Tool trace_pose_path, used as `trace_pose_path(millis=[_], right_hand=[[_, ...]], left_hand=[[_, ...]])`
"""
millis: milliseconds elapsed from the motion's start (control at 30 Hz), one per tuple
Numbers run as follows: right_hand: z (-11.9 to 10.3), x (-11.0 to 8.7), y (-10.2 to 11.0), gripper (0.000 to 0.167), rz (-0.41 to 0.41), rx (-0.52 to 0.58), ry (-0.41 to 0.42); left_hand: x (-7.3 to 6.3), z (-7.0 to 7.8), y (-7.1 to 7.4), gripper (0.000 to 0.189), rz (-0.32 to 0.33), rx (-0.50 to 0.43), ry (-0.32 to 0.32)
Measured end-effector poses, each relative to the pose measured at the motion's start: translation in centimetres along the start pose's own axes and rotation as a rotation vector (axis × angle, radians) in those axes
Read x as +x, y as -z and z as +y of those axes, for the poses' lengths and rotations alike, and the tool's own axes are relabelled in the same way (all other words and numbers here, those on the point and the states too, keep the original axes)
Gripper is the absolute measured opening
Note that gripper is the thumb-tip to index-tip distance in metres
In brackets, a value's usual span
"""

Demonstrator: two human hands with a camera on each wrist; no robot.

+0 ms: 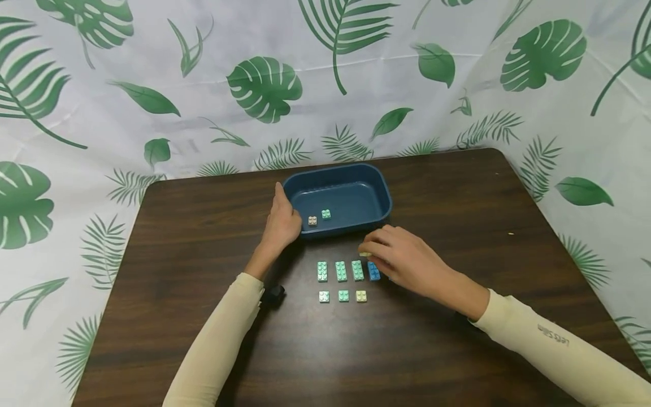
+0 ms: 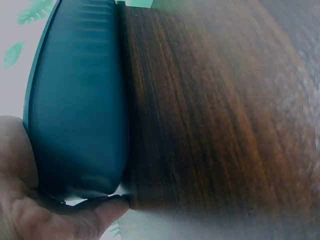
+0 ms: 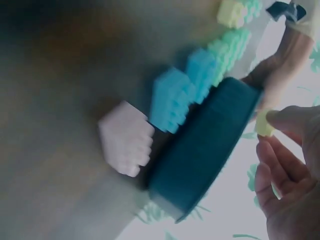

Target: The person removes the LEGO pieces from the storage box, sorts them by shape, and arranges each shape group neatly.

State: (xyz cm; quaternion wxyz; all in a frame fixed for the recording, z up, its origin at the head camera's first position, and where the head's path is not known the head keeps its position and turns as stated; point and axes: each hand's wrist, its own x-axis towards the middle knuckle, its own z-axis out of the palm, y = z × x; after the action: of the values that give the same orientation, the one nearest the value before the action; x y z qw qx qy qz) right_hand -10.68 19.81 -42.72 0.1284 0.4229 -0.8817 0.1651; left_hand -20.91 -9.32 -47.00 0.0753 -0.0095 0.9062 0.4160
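A dark blue plastic tray [image 1: 339,230] stands on the table, with a pale pink brick [image 1: 312,220] and a green brick [image 1: 326,214] inside. My left hand [image 1: 282,221] grips its left end, thumb by the front corner; the left wrist view shows the hand against the tray wall [image 2: 80,100]. Just in front of the tray, my right hand [image 1: 407,257] pinches a small yellow toy brick [image 3: 264,123] between thumb and finger, raised off the table. Below that hand lies a blue brick [image 1: 373,271]. The right wrist view shows another blue brick [image 3: 170,100] and a pink brick [image 3: 127,140], hidden in the head view.
Three long green bricks [image 1: 341,271] lie in a row before the tray. Nearer me are two small green bricks [image 1: 324,297] and a small yellow brick [image 1: 361,296]. The dark wooden table [image 1: 203,243] meets a leaf-patterned cloth [image 1: 203,124] at its back edge.
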Motion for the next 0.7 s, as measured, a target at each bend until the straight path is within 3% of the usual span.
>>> trace_pose_path(millis=[300,500,700], right_hand=[[-1.2,-3.3,-0.4,0.035,-0.083,0.057,0.014],[-1.9,-4.2,-0.8,0.03,-0.195,0.105,0.033],[-2.1,-4.8,-1.3,0.028,-0.22,0.103,0.023]], left_hand=[[0.1,-0.3,-0.1,0.08,-0.003,-0.006,-0.006],[0.2,-0.1,0.1,0.08,-0.011,-0.013,-0.009],[0.0,0.0,0.1,0.08,-0.016,-0.012,0.0]])
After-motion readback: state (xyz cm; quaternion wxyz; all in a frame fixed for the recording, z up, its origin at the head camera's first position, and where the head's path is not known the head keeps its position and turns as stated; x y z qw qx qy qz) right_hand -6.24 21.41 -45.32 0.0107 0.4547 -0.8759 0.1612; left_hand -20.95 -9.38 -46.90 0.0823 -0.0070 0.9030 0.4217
